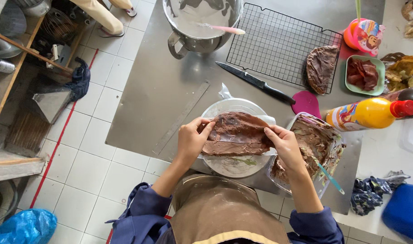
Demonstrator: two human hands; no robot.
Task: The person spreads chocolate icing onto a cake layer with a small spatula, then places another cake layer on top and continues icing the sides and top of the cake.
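A thin brown chocolate cake layer (237,131), spread with chocolate cream, is held between both hands above a round white turntable (236,165). My left hand (191,138) pinches its left edge and my right hand (285,143) grips its right edge. To the right stands a clear container of chocolate cream (315,142) with a teal-handled spatula (329,177) in it.
On the steel table (161,90) lie a metal ruler (181,116), a black knife (256,82), a wire cooling rack (272,43) bearing another brown layer (321,68), a steel mixing bowl (202,22), a pink scraper (306,103), a yellow bottle (371,113) and a green bowl (364,74).
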